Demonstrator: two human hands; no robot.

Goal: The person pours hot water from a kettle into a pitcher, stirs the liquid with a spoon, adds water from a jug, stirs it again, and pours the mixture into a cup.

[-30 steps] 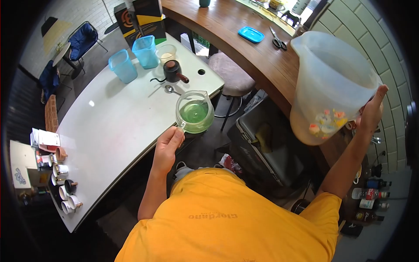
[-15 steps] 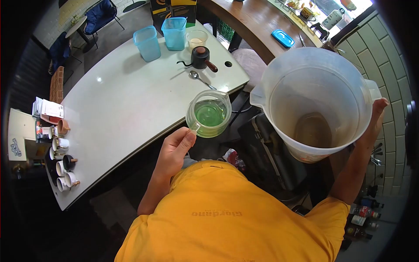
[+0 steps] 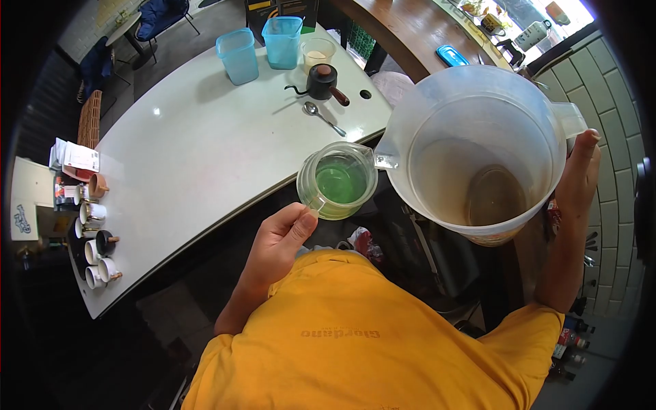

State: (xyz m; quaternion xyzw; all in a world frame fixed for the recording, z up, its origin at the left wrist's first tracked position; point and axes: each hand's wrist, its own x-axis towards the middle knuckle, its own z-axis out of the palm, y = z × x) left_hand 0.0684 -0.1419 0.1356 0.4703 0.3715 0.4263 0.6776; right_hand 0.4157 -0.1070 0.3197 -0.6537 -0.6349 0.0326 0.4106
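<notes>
My left hand [image 3: 280, 239] is closed on the handle of a clear glass jug [image 3: 309, 179], with green-looking liquid [image 3: 339, 184] inside. Above the dark floor, just off the table's front edge, I hold this jug. A large translucent plastic pitcher [image 3: 441, 160] hangs from my right hand [image 3: 579, 174], whose fingers are wrapped round its handle and partly hidden. The pitcher leans left, and its spout [image 3: 387, 158] reaches the jug's right rim; whether they touch I cannot tell. A brownish patch shows at the pitcher's bottom. No clear stream is visible at the spout.
On the white table [image 3: 184, 157] stand two blue plastic containers [image 3: 237, 58], a clear cup [image 3: 318, 53], a black kettle [image 3: 322, 83] and a spoon [image 3: 324, 117]. Several mugs [image 3: 94, 239] line its left end. A wooden counter [image 3: 396, 34] runs behind the pitcher.
The pitcher has moved left and tilted towards the glass jug, so its spout now meets the jug's rim. The jug has shifted slightly right. Both hands keep their grip.
</notes>
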